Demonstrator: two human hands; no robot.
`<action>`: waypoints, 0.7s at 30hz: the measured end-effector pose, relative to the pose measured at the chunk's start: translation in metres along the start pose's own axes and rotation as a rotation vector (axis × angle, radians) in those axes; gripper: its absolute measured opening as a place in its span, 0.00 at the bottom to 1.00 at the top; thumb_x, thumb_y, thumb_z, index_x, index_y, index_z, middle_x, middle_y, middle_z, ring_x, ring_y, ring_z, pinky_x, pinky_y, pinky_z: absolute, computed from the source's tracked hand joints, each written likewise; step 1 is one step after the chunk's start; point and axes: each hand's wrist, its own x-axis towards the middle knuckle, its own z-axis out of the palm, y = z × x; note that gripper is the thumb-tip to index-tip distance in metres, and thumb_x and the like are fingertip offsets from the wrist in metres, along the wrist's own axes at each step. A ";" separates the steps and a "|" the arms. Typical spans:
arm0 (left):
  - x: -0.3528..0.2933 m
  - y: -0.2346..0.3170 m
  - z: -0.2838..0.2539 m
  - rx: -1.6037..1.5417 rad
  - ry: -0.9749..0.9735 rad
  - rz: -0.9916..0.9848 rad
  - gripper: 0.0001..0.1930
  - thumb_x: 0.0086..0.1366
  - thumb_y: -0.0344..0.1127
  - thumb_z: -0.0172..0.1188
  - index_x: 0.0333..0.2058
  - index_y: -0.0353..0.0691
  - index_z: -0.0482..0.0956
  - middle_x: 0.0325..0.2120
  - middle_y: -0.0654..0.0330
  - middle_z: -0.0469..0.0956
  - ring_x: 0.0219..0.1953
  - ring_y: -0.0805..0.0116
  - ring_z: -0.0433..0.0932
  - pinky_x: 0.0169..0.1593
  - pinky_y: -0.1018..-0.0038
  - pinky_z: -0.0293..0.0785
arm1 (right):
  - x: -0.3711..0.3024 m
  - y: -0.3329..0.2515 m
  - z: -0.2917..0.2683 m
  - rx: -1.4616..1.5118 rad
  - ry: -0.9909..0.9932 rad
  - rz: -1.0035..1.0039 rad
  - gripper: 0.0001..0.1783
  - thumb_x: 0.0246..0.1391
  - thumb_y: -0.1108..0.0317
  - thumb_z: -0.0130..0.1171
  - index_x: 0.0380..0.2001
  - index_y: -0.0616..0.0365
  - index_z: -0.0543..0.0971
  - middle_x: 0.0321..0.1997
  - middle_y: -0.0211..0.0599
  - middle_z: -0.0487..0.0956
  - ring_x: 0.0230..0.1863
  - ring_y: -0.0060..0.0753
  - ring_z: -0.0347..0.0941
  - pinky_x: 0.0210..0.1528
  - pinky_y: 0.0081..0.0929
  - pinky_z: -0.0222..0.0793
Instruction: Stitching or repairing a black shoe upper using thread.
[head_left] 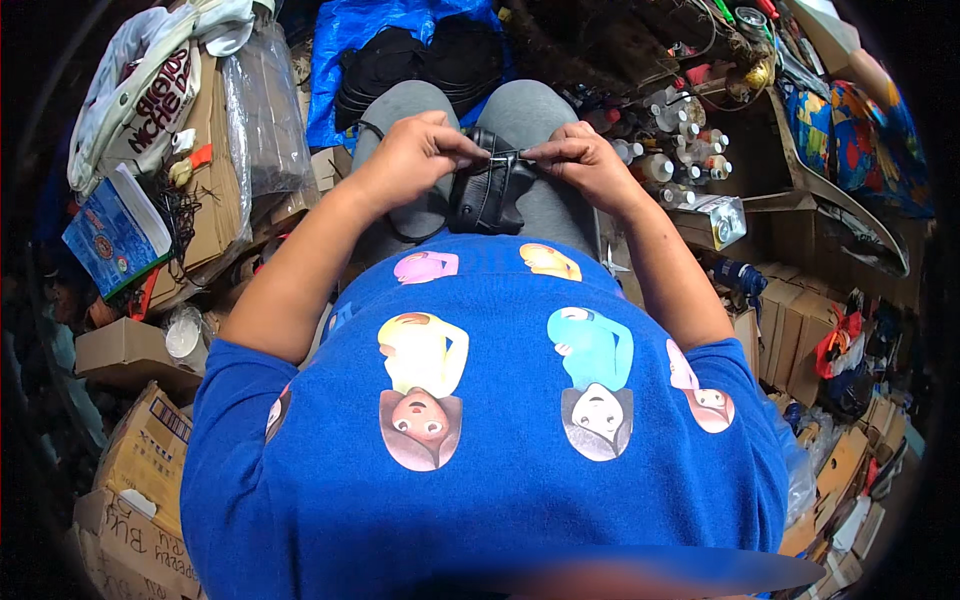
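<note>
A small black leather item with straps [487, 195] lies on my grey-clad lap between my thighs; I cannot tell its exact kind. My left hand [425, 152] pinches at its upper edge with thumb and forefinger. From the other side, my right hand [580, 160] is pinched at the same edge. A thin, shiny piece [506, 156], perhaps a small buckle, shows between the two sets of fingertips. A thin black strap or cord trails over my left thigh.
Stacked black rounded pieces [425, 65] lie on a blue tarp [327, 75] beyond my knees. Several small bottles [665, 165] stand to the right. Cardboard, a blue book [118, 232] and a white cloth bag [135, 110] are at the left; boxes [790, 325] crowd the right.
</note>
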 end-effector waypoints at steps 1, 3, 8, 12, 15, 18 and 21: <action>0.008 -0.004 -0.001 -0.055 -0.040 -0.033 0.12 0.51 0.23 0.62 0.34 0.44 0.85 0.24 0.65 0.69 0.30 0.74 0.69 0.35 0.77 0.65 | 0.002 0.002 0.001 0.029 0.008 -0.009 0.12 0.44 0.69 0.64 0.35 0.44 0.85 0.26 0.25 0.75 0.38 0.27 0.68 0.47 0.26 0.62; 0.021 -0.009 -0.001 -0.055 -0.073 -0.033 0.12 0.51 0.23 0.62 0.34 0.44 0.85 0.25 0.65 0.69 0.30 0.74 0.69 0.35 0.78 0.66 | 0.005 0.004 0.001 0.060 0.015 -0.018 0.12 0.44 0.69 0.64 0.35 0.44 0.85 0.26 0.25 0.76 0.38 0.27 0.69 0.47 0.26 0.62; 0.022 -0.005 0.000 -0.040 -0.075 -0.004 0.09 0.52 0.26 0.63 0.33 0.46 0.85 0.28 0.63 0.72 0.34 0.68 0.74 0.41 0.75 0.71 | 0.003 0.003 0.000 0.040 0.017 -0.023 0.11 0.43 0.69 0.65 0.34 0.46 0.85 0.28 0.27 0.78 0.37 0.29 0.70 0.46 0.26 0.63; 0.007 0.010 0.008 0.301 0.087 0.152 0.07 0.52 0.29 0.63 0.31 0.47 0.85 0.26 0.60 0.76 0.33 0.62 0.76 0.38 0.70 0.71 | -0.004 0.000 0.002 0.030 0.017 -0.045 0.11 0.45 0.73 0.63 0.36 0.52 0.84 0.30 0.27 0.78 0.41 0.26 0.68 0.47 0.24 0.62; 0.009 0.021 0.015 0.255 0.090 0.057 0.10 0.48 0.24 0.64 0.32 0.40 0.82 0.26 0.54 0.78 0.33 0.59 0.78 0.37 0.68 0.72 | -0.004 -0.001 0.004 0.086 0.023 -0.055 0.11 0.46 0.72 0.63 0.36 0.51 0.84 0.30 0.27 0.78 0.40 0.26 0.69 0.47 0.25 0.63; 0.010 0.027 0.018 0.182 0.114 0.014 0.09 0.47 0.25 0.65 0.30 0.37 0.80 0.28 0.53 0.78 0.35 0.59 0.78 0.39 0.69 0.73 | -0.004 -0.004 0.004 0.068 0.039 -0.024 0.12 0.45 0.72 0.64 0.36 0.52 0.84 0.31 0.27 0.79 0.40 0.27 0.69 0.46 0.26 0.63; 0.004 0.028 0.012 0.255 0.220 0.147 0.09 0.46 0.25 0.66 0.29 0.35 0.79 0.27 0.53 0.78 0.33 0.60 0.79 0.38 0.70 0.73 | -0.006 -0.007 0.002 0.135 0.151 0.047 0.10 0.40 0.67 0.67 0.31 0.49 0.85 0.28 0.30 0.79 0.38 0.32 0.70 0.45 0.30 0.64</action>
